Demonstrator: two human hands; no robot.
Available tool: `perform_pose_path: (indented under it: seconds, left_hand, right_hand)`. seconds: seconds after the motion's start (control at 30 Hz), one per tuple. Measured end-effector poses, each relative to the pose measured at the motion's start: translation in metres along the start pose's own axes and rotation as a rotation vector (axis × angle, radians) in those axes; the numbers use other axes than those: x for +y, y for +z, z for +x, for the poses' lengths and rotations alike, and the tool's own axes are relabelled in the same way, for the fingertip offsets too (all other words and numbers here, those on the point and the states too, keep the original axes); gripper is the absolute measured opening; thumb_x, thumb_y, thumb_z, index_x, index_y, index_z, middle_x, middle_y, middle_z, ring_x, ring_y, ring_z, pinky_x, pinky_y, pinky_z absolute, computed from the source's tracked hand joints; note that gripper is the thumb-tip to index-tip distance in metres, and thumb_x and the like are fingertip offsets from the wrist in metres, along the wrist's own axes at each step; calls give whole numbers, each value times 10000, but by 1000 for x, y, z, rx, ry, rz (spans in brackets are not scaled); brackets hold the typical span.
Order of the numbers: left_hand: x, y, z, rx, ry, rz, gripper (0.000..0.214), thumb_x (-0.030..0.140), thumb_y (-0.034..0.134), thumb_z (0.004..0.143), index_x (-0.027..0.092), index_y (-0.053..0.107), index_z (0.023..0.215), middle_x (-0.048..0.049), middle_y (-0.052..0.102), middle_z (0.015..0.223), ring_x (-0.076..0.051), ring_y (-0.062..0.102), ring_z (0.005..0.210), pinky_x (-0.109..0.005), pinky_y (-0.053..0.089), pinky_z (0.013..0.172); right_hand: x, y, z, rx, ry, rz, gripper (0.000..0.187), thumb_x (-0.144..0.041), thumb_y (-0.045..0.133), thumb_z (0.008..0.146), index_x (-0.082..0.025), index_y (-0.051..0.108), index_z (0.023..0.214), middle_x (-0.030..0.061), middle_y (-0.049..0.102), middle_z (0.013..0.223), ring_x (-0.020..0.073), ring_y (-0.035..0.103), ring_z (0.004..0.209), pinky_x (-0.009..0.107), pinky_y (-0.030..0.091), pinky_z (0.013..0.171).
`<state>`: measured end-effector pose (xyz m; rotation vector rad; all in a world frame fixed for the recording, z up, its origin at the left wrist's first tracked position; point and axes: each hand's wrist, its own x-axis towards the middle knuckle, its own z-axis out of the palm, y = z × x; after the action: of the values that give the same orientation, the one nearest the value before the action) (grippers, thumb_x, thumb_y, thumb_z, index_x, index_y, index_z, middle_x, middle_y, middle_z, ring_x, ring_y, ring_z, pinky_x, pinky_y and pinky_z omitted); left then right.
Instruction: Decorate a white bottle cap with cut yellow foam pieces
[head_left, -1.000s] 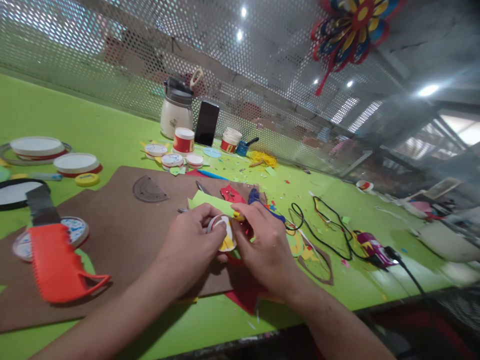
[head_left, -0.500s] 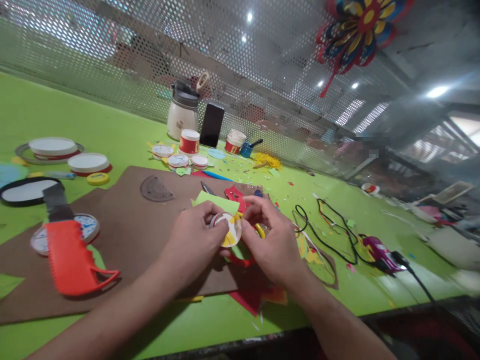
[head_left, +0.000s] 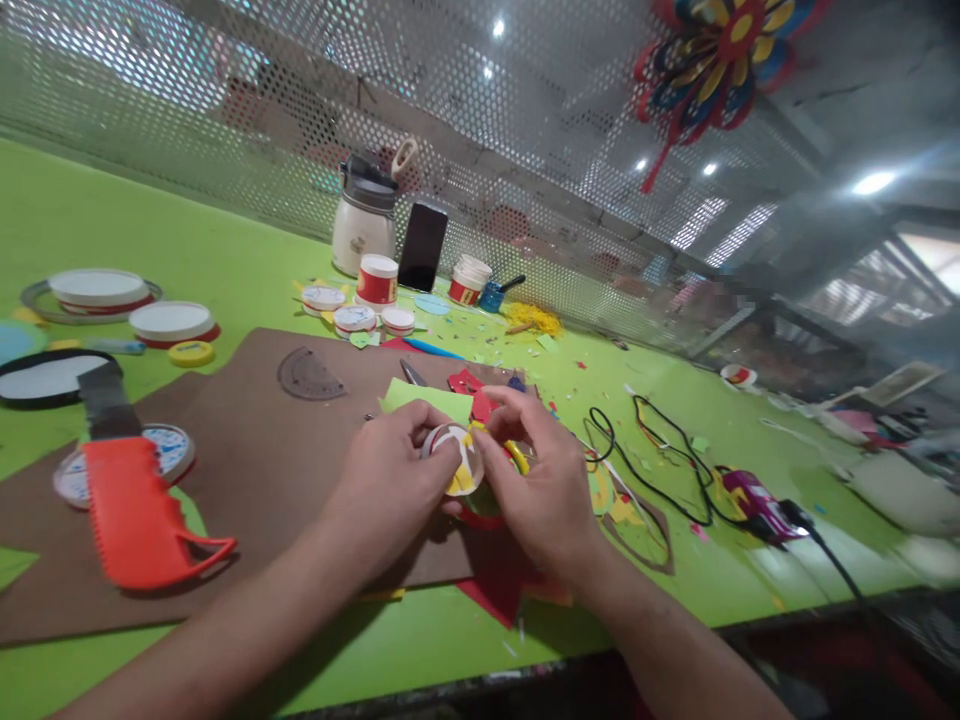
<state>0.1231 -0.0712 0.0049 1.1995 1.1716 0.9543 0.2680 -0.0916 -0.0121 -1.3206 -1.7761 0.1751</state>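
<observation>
My left hand (head_left: 401,462) is closed around a small round lid (head_left: 471,462) with a white face and yellow patches, its thumb lying across the face. At the lid's right edge my right hand (head_left: 529,455) pinches with thumb and index finger, beside a small yellow paper piece (head_left: 477,428). What lies between those fingertips is mostly hidden. Yellow and red scissor-like handles (head_left: 517,457) show behind and below the right fingers. A light green paper (head_left: 424,398) and red paper cutouts (head_left: 466,381) lie just beyond the hands on a brown board (head_left: 300,450).
An orange-handled saw-edged tool (head_left: 131,510) lies on the board's left, near a protractor (head_left: 311,374). Lids, paper tubs (head_left: 376,283), a jug (head_left: 363,230) and a phone (head_left: 423,247) stand farther back. Black cables (head_left: 694,490) run across the green table (head_left: 765,430) at right.
The view has shifted slightly. Both hands stay together at the lid, and the right fingers have moved only a little at its edge.
</observation>
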Motion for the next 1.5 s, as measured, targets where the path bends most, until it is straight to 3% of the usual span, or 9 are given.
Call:
perform_pose_path:
  seconds: [0.6, 1.13, 1.3, 1.5]
  left_hand:
    - [-5, 1, 3, -33, -19, 7, 101, 282, 604, 715, 187, 574, 730, 35, 580, 536, -135, 556, 368, -250, 490, 366]
    - [-4, 2, 0, -14, -2, 14, 66, 245, 603, 720, 187, 573, 712, 39, 570, 522, -130, 561, 382, -242, 503, 382]
    - [-4, -1, 2, -20, -1, -7, 67, 225, 636, 685, 184, 587, 708, 28, 593, 531, -138, 569, 388, -243, 503, 379]
    - [1, -3, 1, -18, -26, -27, 42, 203, 619, 679, 182, 589, 701, 43, 586, 524, -132, 569, 408, -237, 514, 403]
  right_hand:
    - [5, -2, 1, -47, 54, 112, 383, -128, 537, 871, -267, 551, 1227, 8, 611, 904, 143, 605, 793, 306, 509, 771]
    - [4, -3, 0, -22, -77, -10, 331, -129, 512, 899, -256, 560, 1200, 18, 619, 925, 153, 606, 833, 322, 507, 796]
    - [3, -2, 2, -32, 18, 111, 300, -224, 552, 906, -242, 561, 1205, 16, 618, 906, 146, 613, 791, 313, 518, 773]
    - [1, 3, 1, -97, 170, 192, 409, -284, 592, 877, -261, 517, 1278, 19, 648, 890, 151, 633, 739, 278, 527, 667]
